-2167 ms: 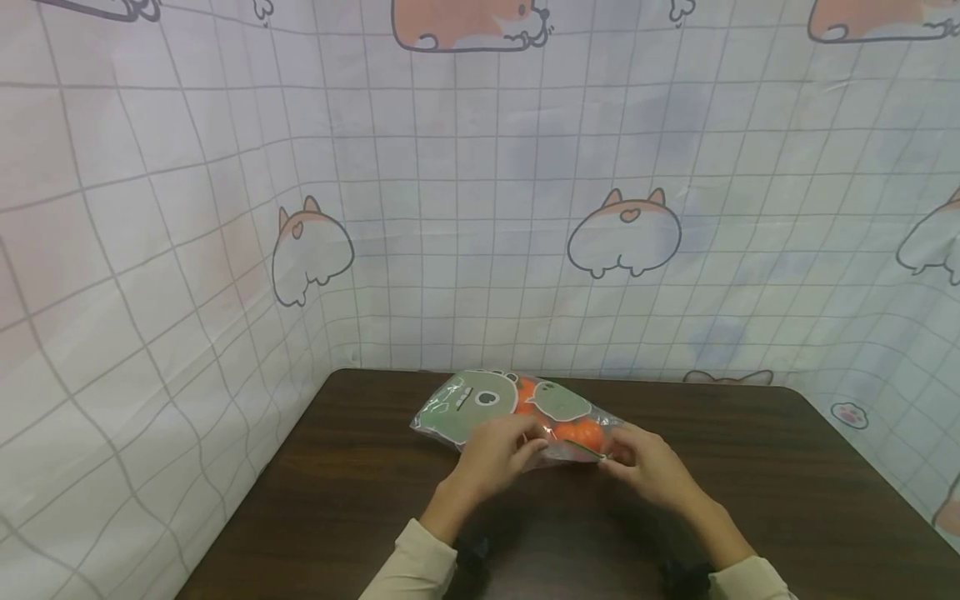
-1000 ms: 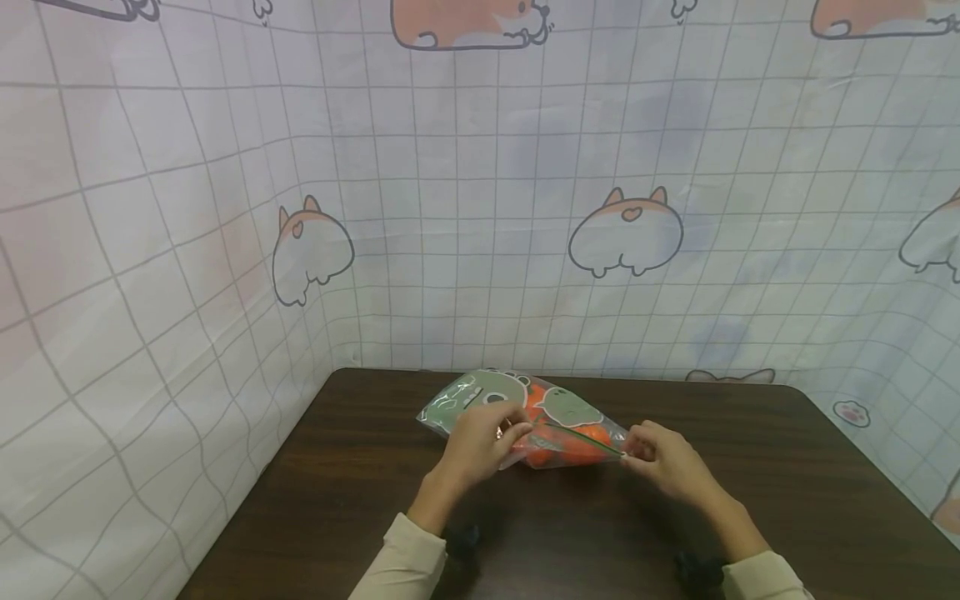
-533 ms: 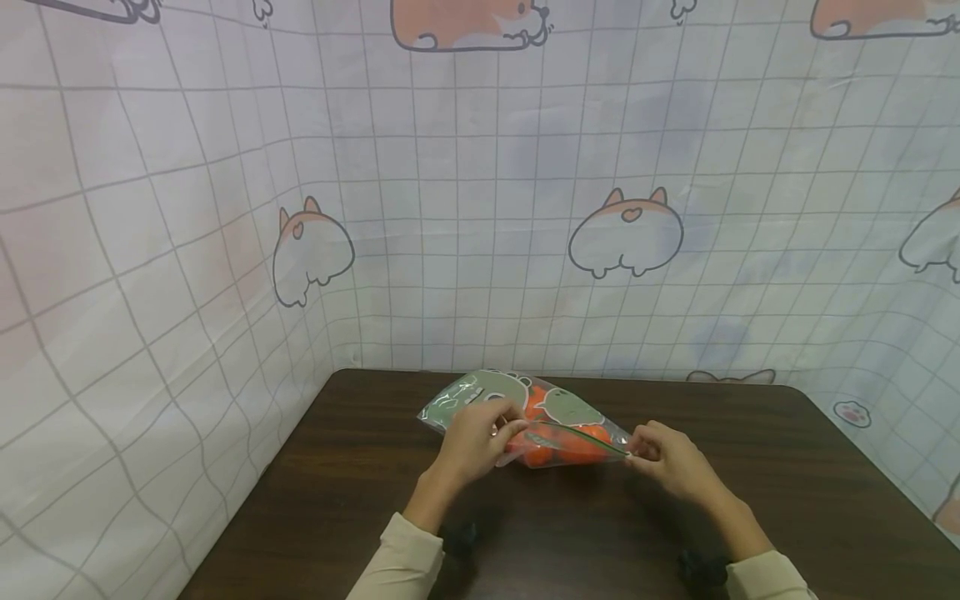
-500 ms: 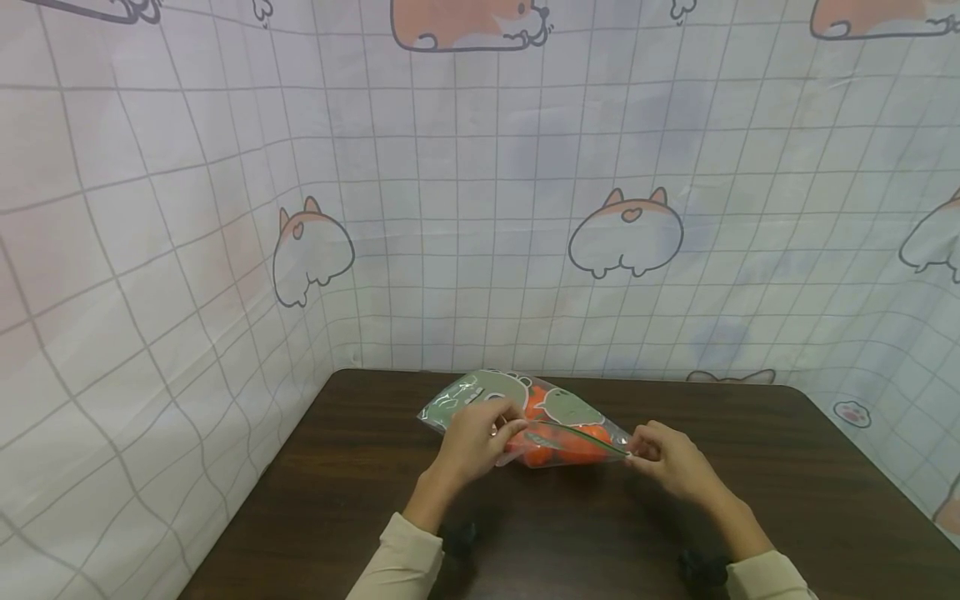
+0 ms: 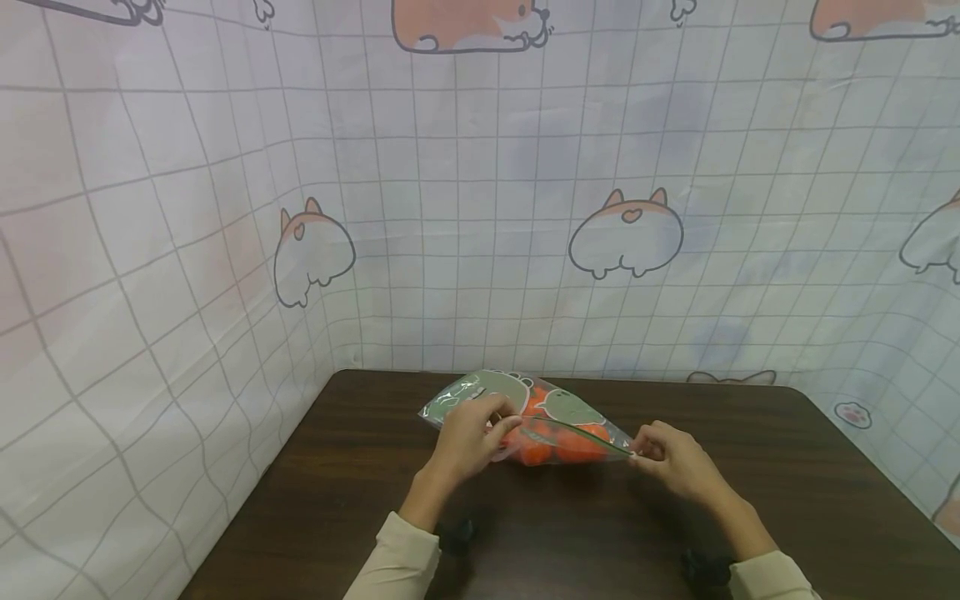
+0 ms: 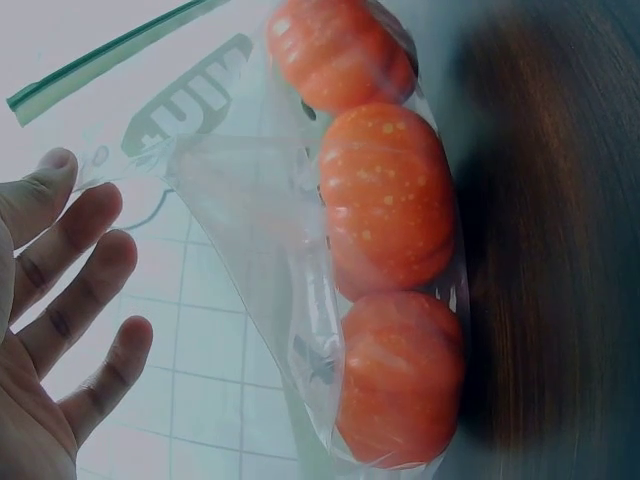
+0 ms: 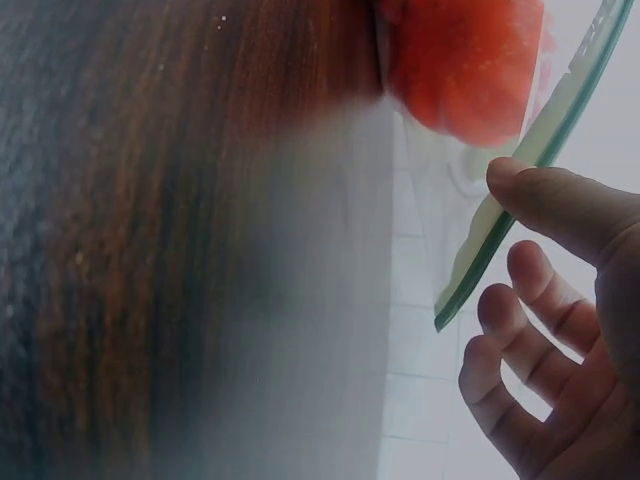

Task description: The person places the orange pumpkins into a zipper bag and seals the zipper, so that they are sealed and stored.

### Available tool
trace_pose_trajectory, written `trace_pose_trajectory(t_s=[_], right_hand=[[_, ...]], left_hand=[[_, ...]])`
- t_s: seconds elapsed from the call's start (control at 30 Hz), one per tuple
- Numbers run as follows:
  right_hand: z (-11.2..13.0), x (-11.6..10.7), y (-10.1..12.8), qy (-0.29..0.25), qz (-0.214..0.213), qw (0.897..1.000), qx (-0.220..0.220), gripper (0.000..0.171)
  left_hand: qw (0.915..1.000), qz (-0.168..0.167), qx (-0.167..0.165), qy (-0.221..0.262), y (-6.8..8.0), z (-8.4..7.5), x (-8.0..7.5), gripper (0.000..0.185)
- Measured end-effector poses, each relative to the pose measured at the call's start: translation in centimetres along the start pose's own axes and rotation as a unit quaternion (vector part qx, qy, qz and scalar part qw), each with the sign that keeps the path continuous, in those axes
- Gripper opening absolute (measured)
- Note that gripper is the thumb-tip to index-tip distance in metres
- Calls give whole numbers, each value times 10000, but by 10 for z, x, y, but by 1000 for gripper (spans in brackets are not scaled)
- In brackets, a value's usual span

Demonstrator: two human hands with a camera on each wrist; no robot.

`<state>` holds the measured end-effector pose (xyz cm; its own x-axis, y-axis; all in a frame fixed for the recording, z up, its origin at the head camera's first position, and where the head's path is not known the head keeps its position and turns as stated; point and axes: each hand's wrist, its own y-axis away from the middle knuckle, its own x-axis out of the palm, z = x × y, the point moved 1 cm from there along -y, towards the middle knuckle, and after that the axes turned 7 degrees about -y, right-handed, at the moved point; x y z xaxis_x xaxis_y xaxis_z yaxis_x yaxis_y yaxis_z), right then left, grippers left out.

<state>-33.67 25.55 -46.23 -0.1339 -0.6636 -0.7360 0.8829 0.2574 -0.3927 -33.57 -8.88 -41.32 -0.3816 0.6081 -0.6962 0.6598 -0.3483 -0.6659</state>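
The zip strip (image 7: 520,190) at the near right corner is pinched by the right hand (image 5: 670,457), and the left end is held by the curled fingers of the left hand (image 5: 468,433). The clear bag (image 5: 525,417), lying mid-bench (image 5: 352,492), appears largely unsealed; three orange pumpkins (image 6: 385,195) are seen inside.

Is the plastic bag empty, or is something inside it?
Not empty. The left wrist view shows three orange pumpkin-like pieces in a row inside the clear bag, which lies on the dark table.
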Motion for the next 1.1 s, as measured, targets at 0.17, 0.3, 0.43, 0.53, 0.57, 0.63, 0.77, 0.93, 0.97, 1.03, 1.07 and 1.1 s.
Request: trace_pose_trajectory(t_s=[0.17,0.3,0.43,0.53,0.57,0.63,0.77,0.93,0.97,1.03,1.07,1.1], right_hand=[[0,-2,1,-32,45,10000,48,19],[0,-3,3,-58,125,9998,126,17],[-2,-4,4,-33,164,9996,220,15],[-4,-4,4,33,208,9994,286,14],[-6,-4,4,47,215,9993,310,14],[-8,-4,4,73,241,9991,350,15],[-13,-4,4,72,276,9987,413,15],[-17,-5,4,71,285,9985,459,15],[-18,-5,4,65,288,9985,459,15],[-19,-6,4,60,301,9984,475,14],[-19,-6,4,49,306,9983,490,14],[-20,-6,5,42,318,9982,503,14]], left_hand=[[10000,-24,-4,25,0,1,-1,10],[10000,-53,12,48,0,2,-1,9],[9999,-91,-4,88,0,2,-3,9],[9999,-123,-43,104,0,3,-4,9],[9998,-123,-61,109,0,4,-4,9],[9998,-114,-78,119,-1,4,-5,10],[9998,-71,-106,140,-1,6,-6,9],[9997,-105,-118,164,-1,7,-7,8],[9997,-105,-122,169,-1,7,-7,8],[9997,-131,-126,192,-1,8,-8,8],[9996,-126,-130,195,-1,8,-7,8],[9996,-134,-127,205,-1,8,-8,8]])
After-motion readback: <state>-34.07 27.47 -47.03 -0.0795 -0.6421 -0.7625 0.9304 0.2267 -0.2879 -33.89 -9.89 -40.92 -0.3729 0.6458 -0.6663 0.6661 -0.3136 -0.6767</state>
